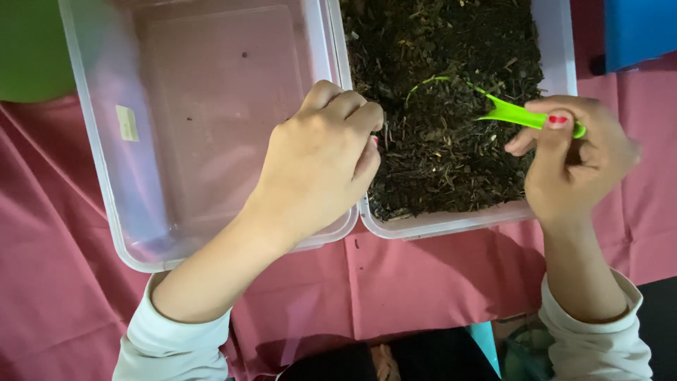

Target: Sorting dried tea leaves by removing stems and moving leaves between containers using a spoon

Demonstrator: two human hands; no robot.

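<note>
The green plastic scoop is pinched by its handle in the right hand, thumb on top with a red-painted nail showing, fingers curled beneath. Its thin front end lies on the dark soil that fills the clear tub at about one o'clock from where the person sits. The tip is half buried among bits of bark and straw, so how deep it goes I cannot tell.

At about eleven o'clock the left hand is closed in a loose fist, fingertips pressed together over the seam where the two tubs meet, just at the soil's edge; whether it pinches anything I cannot make out. Beside it, touching rim to rim, stands a second clear tub, bare inside but for a speck or two and a small pale sticker on its wall.

To my eye the scoop would do best kept low and level, drawn slowly through the crumbly mix, with the other hand steadying the rim so nothing spills onto the pink cloth covering the bench. A green thing sits at ten o'clock, a blue one at two.
</note>
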